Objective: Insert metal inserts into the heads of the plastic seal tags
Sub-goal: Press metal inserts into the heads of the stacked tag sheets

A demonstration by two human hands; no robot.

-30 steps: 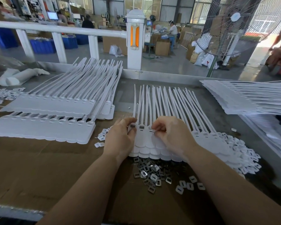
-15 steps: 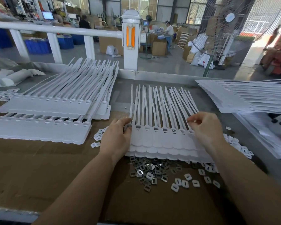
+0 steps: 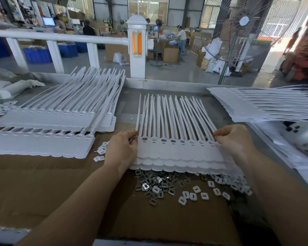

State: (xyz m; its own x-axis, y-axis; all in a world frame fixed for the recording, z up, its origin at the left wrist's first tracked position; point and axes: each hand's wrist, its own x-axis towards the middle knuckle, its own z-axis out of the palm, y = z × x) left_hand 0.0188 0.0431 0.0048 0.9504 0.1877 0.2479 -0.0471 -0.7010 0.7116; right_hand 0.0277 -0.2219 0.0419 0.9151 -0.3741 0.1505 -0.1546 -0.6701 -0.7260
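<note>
A stack of white seal tag strips (image 3: 176, 153) lies in front of me, tails pointing away. The top strip's heads (image 3: 164, 140) show metal inserts in several slots. My left hand (image 3: 122, 150) pinches the strip's left end at the heads. My right hand (image 3: 233, 141) pinches its right end, fingers curled over the edge. A heap of loose metal inserts (image 3: 155, 183) lies on the cardboard just below the stack, with white plastic caps (image 3: 199, 194) scattered to its right.
Two stacks of tag strips (image 3: 43, 130) sit at the left, another stack (image 3: 260, 105) at the right. More white caps (image 3: 101, 151) lie near my left hand. Brown cardboard (image 3: 43, 183) covers the near table. A white railing (image 3: 60, 38) and post stand beyond.
My right hand moved from the middle of the strip out to its right end. The left hand stayed at the left end. The strip now lies squared between both hands.
</note>
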